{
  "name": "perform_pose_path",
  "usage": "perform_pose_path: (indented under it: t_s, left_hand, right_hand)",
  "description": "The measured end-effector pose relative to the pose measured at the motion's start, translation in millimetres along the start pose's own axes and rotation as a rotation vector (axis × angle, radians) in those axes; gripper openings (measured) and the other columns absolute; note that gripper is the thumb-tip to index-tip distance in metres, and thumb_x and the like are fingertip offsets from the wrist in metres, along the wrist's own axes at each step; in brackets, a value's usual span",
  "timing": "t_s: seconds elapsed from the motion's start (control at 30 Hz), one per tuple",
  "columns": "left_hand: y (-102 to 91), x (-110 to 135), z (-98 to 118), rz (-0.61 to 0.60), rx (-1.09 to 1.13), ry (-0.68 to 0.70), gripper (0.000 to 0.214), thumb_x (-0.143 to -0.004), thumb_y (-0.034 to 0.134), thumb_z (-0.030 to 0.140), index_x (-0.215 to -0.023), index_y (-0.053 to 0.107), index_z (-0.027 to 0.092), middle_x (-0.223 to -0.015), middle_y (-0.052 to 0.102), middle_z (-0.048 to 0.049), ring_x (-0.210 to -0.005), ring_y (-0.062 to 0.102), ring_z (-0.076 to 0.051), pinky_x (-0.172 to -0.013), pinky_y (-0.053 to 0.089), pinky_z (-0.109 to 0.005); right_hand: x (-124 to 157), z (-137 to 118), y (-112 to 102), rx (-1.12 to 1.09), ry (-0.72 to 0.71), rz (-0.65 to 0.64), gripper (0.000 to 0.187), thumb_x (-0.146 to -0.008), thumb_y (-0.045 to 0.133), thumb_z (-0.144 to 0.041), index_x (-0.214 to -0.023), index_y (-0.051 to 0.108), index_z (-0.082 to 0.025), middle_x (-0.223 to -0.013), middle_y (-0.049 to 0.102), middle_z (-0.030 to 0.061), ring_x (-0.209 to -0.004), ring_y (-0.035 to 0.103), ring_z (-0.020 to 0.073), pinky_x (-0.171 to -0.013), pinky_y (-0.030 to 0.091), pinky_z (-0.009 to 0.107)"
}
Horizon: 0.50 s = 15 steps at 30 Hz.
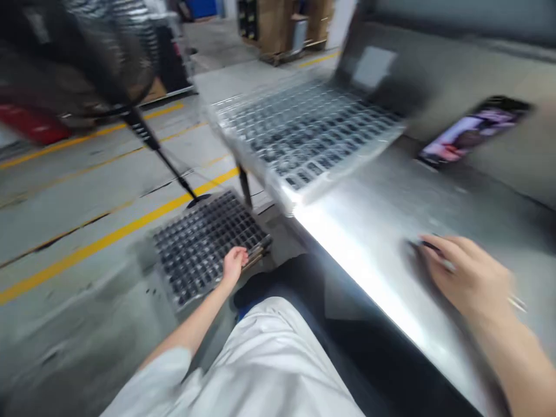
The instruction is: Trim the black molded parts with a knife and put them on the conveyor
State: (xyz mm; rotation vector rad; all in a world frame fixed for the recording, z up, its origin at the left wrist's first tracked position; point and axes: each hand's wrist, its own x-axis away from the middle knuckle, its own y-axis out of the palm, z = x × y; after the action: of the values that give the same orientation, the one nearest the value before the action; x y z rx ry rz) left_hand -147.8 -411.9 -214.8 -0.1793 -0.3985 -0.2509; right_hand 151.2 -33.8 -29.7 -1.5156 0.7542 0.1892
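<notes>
Where the view is smeared by motion, fine detail cannot be read. Left hand (234, 263): reached down beside the bench, fingers curled over the near edge of a stack of dark gridded trays (204, 243) set low near the floor. Right hand (467, 278): laid on the steel bench top (382, 231), fingers closed around a thin pen-like tool (516, 302). Clear compartment tray (304, 130): placed on the bench's far end. Phone (473, 130): propped against the back wall. Fan stand (165, 156): noted on the floor.

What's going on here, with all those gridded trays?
A person seated at a steel table reaches down with the left hand to the edge of a stack of dark gridded trays on the floor. The right hand rests on the table, holding something thin. Another gridded tray lies on the table.
</notes>
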Motion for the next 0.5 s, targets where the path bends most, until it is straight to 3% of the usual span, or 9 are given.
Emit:
perform_pose_path:
  t_s: [0.1, 0.17, 0.23, 0.3, 0.4, 0.5]
  left_hand:
    - [28.0, 56, 20, -0.312, -0.115, 0.232, 0.012, -0.09, 0.07, 0.027, -0.09, 0.077, 0.017, -0.076, 0.073, -0.0028, -0.066, 0.067, -0.014, -0.066, 0.054, -0.027]
    - [41.2, 89, 43, -0.548, -0.279, 0.717, 0.018, -0.096, 0.063, 0.021, -0.102, 0.079, 0.021, -0.083, 0.076, -0.0031, -0.074, 0.071, -0.015, -0.072, 0.056, -0.028]
    - [55.1, 117, 73, -0.701, -0.324, 1.143, 0.028, -0.097, 0.058, 0.01, -0.114, 0.076, 0.022, -0.083, 0.076, -0.0021, -0.076, 0.072, -0.015, -0.073, 0.056, -0.028]
    - [73.4, 140, 106, -0.795, -0.297, 1.413, 0.036, -0.095, 0.055, 0.003, -0.123, 0.071, 0.02, -0.082, 0.076, -0.0021, -0.075, 0.072, -0.015, -0.071, 0.056, -0.027]
    - [114.0, 154, 153, -0.841, -0.27, 1.608, 0.036, -0.097, 0.056, 0.004, -0.126, 0.068, 0.019, -0.087, 0.077, -0.0041, -0.076, 0.073, -0.016, -0.07, 0.056, -0.028]
    - [168.9, 151, 191, -0.781, -0.388, 1.556, 0.026, -0.103, 0.056, 0.017, -0.125, 0.068, 0.02, -0.088, 0.076, -0.003, -0.07, 0.068, -0.014, -0.068, 0.053, -0.027]
  right_hand:
    - [-5, 6, -4, 0.027, -0.061, -0.039, 0.04, -0.112, 0.044, -0.048, -0.106, 0.075, -0.024, -0.104, 0.074, 0.0129, -0.093, 0.067, 0.0246, -0.076, 0.047, 0.038]
    - [-5, 10, -10, 0.051, -0.036, -0.026, 0.038, -0.112, 0.047, -0.047, -0.111, 0.075, -0.021, -0.109, 0.075, 0.0111, -0.096, 0.067, 0.0243, -0.077, 0.044, 0.037]
    - [-2, 14, -20, 0.061, 0.041, 0.058, 0.038, -0.111, 0.048, -0.046, -0.111, 0.075, -0.02, -0.11, 0.075, 0.0095, -0.093, 0.067, 0.0224, -0.076, 0.042, 0.036]
    - [4, 20, -32, 0.083, 0.175, 0.191, 0.037, -0.112, 0.048, -0.044, -0.108, 0.076, -0.02, -0.106, 0.074, 0.0084, -0.084, 0.065, 0.02, -0.076, 0.042, 0.036]
    - [12, 31, -46, 0.16, 0.373, 0.296, 0.035, -0.11, 0.047, -0.04, -0.106, 0.076, -0.02, -0.104, 0.071, 0.0081, -0.079, 0.062, 0.0196, -0.077, 0.042, 0.036]
    - [16, 40, -50, 0.241, 0.467, 0.153, 0.028, -0.106, 0.051, -0.033, -0.109, 0.075, -0.019, -0.108, 0.069, 0.0097, -0.089, 0.062, 0.0234, -0.075, 0.039, 0.036]
